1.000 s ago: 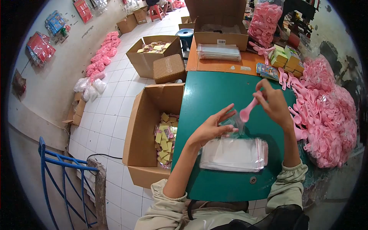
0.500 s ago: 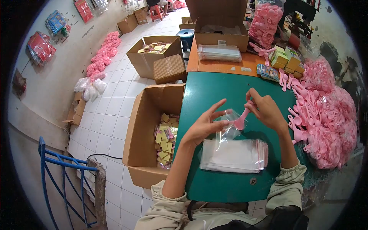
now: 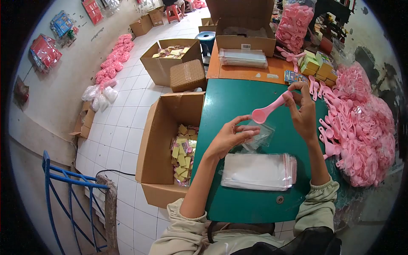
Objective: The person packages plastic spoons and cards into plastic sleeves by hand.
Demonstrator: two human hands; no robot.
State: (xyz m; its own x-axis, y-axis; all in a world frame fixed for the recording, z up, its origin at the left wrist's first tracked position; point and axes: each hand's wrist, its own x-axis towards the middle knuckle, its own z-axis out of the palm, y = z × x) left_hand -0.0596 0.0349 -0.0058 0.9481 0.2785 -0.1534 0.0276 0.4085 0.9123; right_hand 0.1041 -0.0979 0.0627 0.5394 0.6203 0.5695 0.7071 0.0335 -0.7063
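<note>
My right hand [image 3: 303, 111] pinches a pink plastic measuring spoon [image 3: 270, 109] by the end of its handle, with the bowl down toward the left. My left hand [image 3: 231, 137] holds a small clear plastic bag [image 3: 262, 137] between thumb and fingers. The spoon's bowl is just above the bag, close to my left fingertips; whether the two touch I cannot tell. Below both hands, a stack of clear plastic bags [image 3: 258, 171] lies on the green tabletop [image 3: 238, 95].
A heap of pink spoons [image 3: 361, 131], partly bagged, covers the right side. Small boxes [image 3: 316, 63] and more clear bags [image 3: 243, 58] are at the back. Left of the table stands an open carton [image 3: 155, 148] holding yellow-and-pink packets. A blue metal railing [image 3: 72, 178] is at lower left.
My right hand has lifted the spoon up and away from the bag, and its bowl now points left. The bag in my left hand hangs lower and flatter.
</note>
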